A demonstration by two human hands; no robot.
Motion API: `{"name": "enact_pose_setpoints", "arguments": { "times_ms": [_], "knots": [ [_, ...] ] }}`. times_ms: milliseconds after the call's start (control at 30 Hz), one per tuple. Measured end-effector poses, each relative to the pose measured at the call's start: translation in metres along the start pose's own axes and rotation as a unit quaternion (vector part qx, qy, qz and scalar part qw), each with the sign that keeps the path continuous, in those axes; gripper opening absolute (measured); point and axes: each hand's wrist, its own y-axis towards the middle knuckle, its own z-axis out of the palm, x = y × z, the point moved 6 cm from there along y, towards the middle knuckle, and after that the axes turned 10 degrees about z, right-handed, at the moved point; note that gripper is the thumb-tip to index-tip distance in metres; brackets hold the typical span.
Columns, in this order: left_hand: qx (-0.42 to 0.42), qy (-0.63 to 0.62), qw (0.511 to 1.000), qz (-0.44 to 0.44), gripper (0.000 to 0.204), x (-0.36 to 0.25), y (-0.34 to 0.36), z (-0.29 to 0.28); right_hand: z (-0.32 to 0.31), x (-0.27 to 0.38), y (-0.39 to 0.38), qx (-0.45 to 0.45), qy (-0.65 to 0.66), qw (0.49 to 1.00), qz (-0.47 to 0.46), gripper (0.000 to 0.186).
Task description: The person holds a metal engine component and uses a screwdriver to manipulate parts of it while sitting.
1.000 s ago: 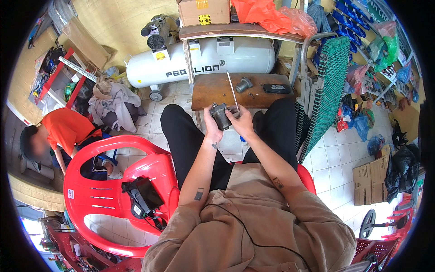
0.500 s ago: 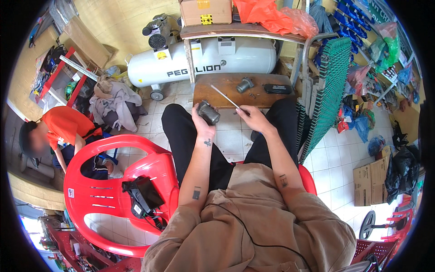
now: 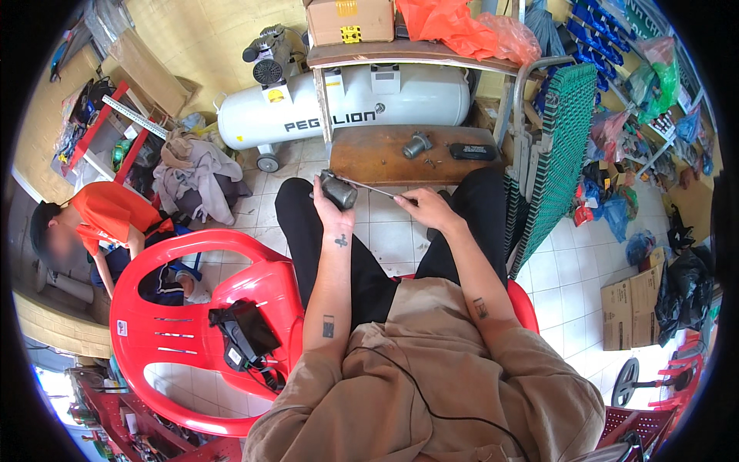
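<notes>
My left hand (image 3: 332,218) is closed around a grey metal cylinder (image 3: 339,192) that looks like a small electric motor, tilted above my left knee. My right hand (image 3: 429,209) grips a screwdriver (image 3: 371,188); its handle is mostly hidden in the fingers. The long thin shaft points left, and its tip is at the upper end of the cylinder; whether it touches cannot be made out. Ahead, on a low brown wooden board (image 3: 362,156), lie a similar metal part (image 3: 417,145), a black oblong case (image 3: 473,152) and several tiny pieces (image 3: 431,162).
A red plastic chair (image 3: 158,327) with a black device (image 3: 254,327) on it stands at my left. Beyond it, a person in an orange shirt (image 3: 119,215) bends down. A grey air compressor tank (image 3: 277,115) lies behind the board; a folded green chair (image 3: 562,154) stands at right.
The screwdriver has swung down from pointing up and away to lying across toward the cylinder. My left hand has turned the cylinder and shifted slightly left.
</notes>
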Motion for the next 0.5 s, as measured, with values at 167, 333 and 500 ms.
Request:
{"name": "enact_pose_setpoints", "arguments": {
  "times_ms": [167, 333, 500],
  "knots": [
    [0.044, -0.010, 0.999, -0.015, 0.032, 0.0047, 0.0110, -0.0084, 0.0081, -0.0040, 0.0047, -0.001, -0.015, 1.000, -0.002, 0.048],
    [0.031, -0.004, 0.999, -0.007, 0.032, 0.0042, 0.0083, -0.0080, 0.0080, 0.0012, 0.0017, -0.002, -0.018, 1.000, 0.009, 0.048],
    [0.027, -0.011, 0.999, -0.014, 0.033, 0.0040, 0.0054, -0.0042, 0.0083, 0.0031, 0.0010, -0.010, -0.024, 0.999, 0.018, 0.047]
  ]
}}
